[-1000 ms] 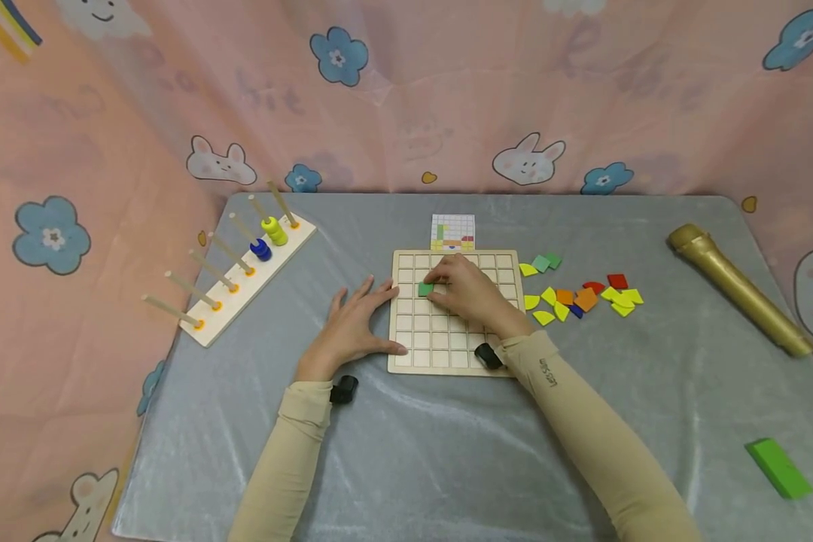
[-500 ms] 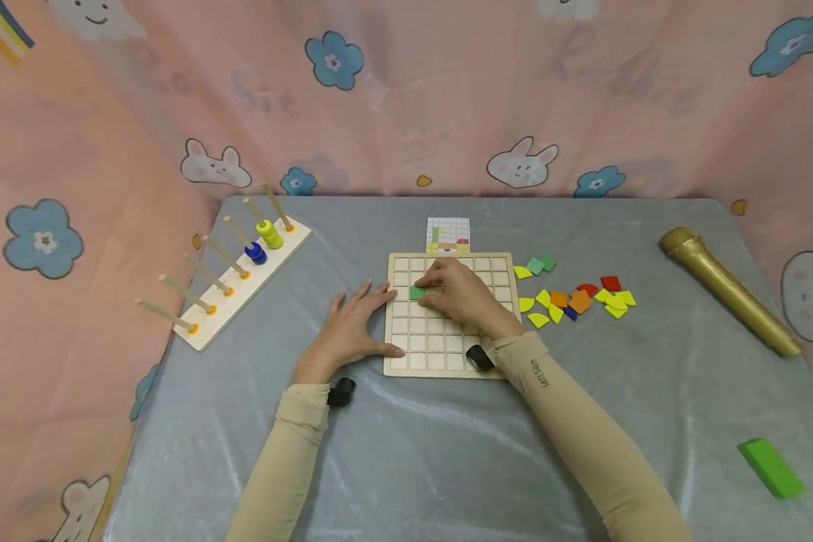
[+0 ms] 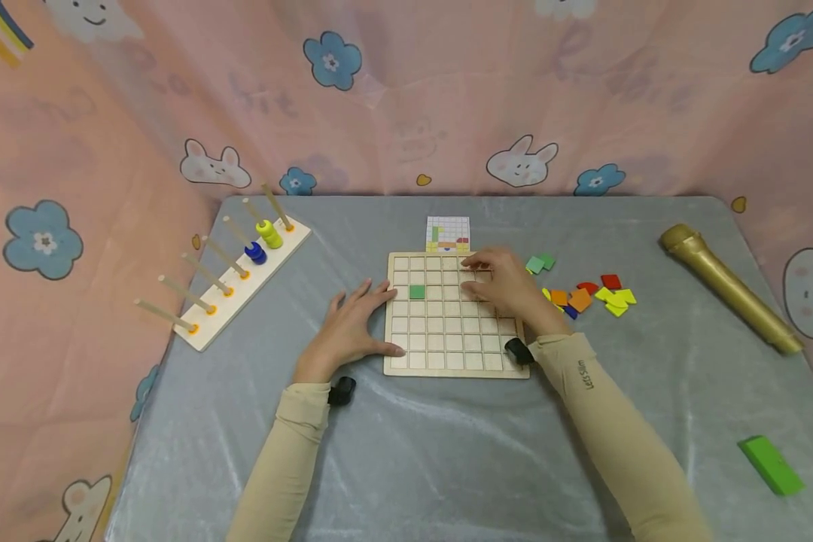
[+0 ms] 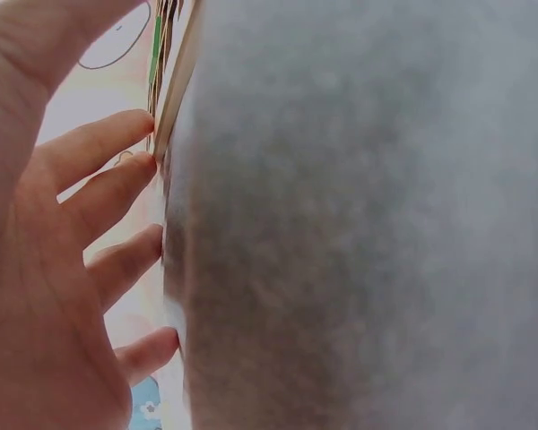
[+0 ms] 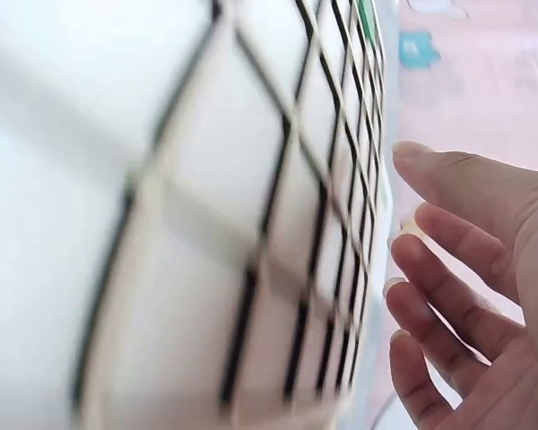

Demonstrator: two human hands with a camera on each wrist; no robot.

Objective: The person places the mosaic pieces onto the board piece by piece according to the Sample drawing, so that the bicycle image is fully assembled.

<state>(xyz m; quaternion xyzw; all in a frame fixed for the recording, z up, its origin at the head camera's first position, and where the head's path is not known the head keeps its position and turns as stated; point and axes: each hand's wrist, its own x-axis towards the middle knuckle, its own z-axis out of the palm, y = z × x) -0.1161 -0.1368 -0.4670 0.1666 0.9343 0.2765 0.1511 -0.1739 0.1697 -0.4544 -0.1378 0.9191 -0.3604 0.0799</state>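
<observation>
Nearby, tiles (image 3: 580, 301), card (image 3: 448, 231), peg stand (image 3: 244, 286), grid board (image 3: 444, 325) (partly behind right fingers (image 3: 481, 259))

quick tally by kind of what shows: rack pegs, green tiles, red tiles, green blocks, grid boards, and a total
Rack pegs: 7
Green tiles: 3
Red tiles: 2
Green block: 1
Grid board: 1
Total: 14

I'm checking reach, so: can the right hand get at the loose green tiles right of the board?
Probably yes: the right hand looks empty, and the loose green tiles lie close by with nothing seen on them.
</observation>
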